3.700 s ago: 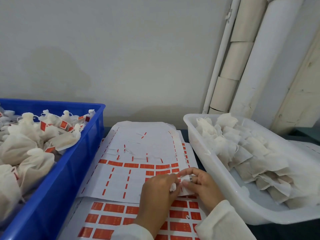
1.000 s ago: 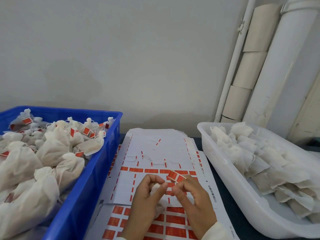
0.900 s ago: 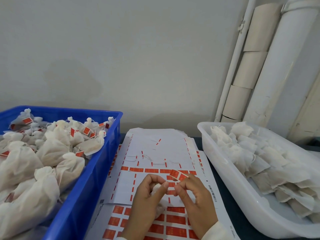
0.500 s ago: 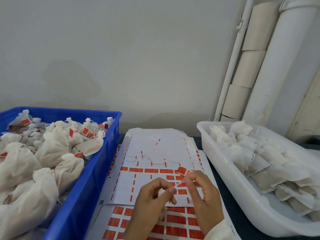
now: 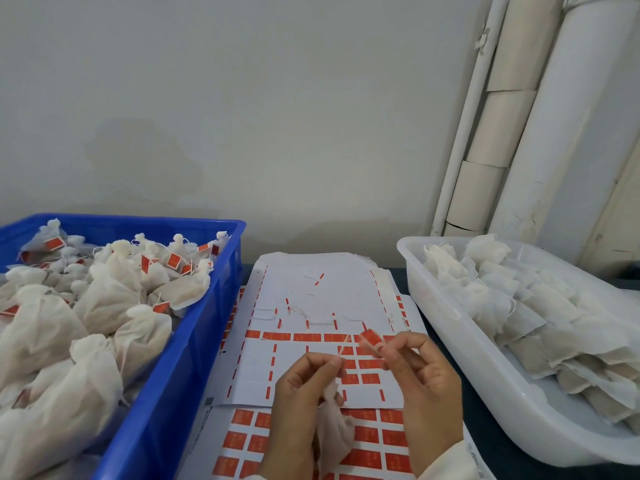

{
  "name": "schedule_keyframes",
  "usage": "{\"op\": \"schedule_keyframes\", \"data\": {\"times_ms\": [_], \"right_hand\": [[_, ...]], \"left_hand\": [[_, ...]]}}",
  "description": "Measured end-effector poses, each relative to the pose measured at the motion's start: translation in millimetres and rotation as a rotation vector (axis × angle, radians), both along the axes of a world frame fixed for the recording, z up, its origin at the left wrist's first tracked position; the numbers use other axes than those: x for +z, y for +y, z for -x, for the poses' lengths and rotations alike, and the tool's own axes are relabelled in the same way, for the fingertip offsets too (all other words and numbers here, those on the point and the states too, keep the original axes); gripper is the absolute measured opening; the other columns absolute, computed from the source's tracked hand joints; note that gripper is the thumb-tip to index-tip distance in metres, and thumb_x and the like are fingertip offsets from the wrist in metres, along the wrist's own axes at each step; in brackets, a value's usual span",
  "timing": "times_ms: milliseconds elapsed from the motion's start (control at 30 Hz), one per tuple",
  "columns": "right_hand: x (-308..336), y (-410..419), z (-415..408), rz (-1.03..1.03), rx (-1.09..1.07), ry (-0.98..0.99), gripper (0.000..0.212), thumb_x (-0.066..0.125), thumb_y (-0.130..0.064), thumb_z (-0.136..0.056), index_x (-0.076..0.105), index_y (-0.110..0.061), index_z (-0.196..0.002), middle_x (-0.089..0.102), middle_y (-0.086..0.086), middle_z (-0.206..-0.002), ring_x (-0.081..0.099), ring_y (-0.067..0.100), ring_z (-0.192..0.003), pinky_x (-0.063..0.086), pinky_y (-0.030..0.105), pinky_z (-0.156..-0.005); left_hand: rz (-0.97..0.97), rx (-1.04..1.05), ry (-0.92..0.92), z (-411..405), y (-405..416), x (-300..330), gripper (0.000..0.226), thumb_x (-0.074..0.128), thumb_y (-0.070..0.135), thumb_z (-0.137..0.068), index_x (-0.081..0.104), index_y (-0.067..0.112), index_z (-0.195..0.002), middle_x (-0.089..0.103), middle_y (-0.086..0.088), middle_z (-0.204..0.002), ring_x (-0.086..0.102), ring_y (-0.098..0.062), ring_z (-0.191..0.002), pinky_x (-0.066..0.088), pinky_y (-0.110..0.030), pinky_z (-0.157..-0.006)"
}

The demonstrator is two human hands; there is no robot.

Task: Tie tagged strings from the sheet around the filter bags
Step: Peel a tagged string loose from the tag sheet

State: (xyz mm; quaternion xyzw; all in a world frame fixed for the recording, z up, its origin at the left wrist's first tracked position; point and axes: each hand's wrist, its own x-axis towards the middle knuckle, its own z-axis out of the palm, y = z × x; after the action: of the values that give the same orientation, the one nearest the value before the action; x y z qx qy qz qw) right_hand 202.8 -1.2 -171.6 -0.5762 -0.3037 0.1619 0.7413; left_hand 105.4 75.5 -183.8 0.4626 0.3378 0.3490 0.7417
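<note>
The blue crate (image 5: 194, 358) is sitting at the left, piled with tied bags wearing orange tags, so that looks like the finished pile. The white tub (image 5: 460, 344) is waiting at the right, loaded with flat, untied filter bags, probably the supply. Between them the sheet (image 5: 322, 292) is lying flat, most of its upper tags already gone, close enough for easy picking. Over it, the left hand (image 5: 304, 403) is pinching the gathered neck of a filter bag (image 5: 334, 431), whose body is dangling below the fingers. The right hand (image 5: 422, 379) is pinching the tagged string (image 5: 372, 341) just up and right of that neck, its orange tag poking out beyond the fingertips. The hands are working slightly apart, likely drawing the string snug; the knot itself is too small to make out.
</note>
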Motion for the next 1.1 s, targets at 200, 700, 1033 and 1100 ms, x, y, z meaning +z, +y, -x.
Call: {"op": "schedule_keyframes", "data": {"times_ms": [200,700,1033,1100], "right_hand": [[4.2,-4.0,-6.6,-0.041,-0.084,0.016,0.025,0.063,-0.031,-0.067,0.060,-0.012,-0.083,0.072,-0.008,-0.089,0.070,0.015,-0.082,0.059,0.028,-0.063],[2.8,2.3,-0.2,0.188,0.154,-0.082,0.028,0.072,-0.009,-0.074,0.062,-0.021,-0.097,0.068,0.003,-0.068,0.062,0.008,-0.057,0.051,0.014,-0.057],[2.6,1.4,-2.6,0.248,0.093,-0.166,0.015,0.071,-0.010,-0.078,0.067,-0.023,-0.083,0.069,-0.007,-0.068,0.063,0.004,-0.061,0.049,0.011,-0.056],[1.9,0.8,-2.9,0.272,0.088,-0.191,0.015,0.070,-0.012,-0.078,0.068,-0.026,-0.080,0.070,-0.013,-0.071,0.064,0.003,-0.064,0.049,0.010,-0.058]], "left_hand": [[0.036,0.025,-0.007,1.2,-1.5,2.7,0.008,0.064,0.016,-0.083,0.067,0.009,-0.085,0.073,-0.004,-0.076,0.067,-0.018,-0.056,0.052,-0.026,-0.050],[-0.108,-0.059,0.050,1.7,-4.1,4.9,0.019,0.062,0.018,-0.082,0.073,0.019,-0.067,0.071,0.000,-0.071,0.062,-0.011,-0.068,0.047,-0.017,-0.057],[-0.187,-0.094,0.089,1.3,-5.1,6.1,0.015,0.059,0.016,-0.085,0.070,0.013,-0.076,0.069,0.003,-0.070,0.062,-0.008,-0.069,0.045,-0.012,-0.057],[-0.200,-0.104,0.092,1.7,-4.4,6.4,0.016,0.059,0.015,-0.086,0.070,0.014,-0.073,0.069,0.003,-0.069,0.062,-0.007,-0.068,0.045,-0.013,-0.057]]}}
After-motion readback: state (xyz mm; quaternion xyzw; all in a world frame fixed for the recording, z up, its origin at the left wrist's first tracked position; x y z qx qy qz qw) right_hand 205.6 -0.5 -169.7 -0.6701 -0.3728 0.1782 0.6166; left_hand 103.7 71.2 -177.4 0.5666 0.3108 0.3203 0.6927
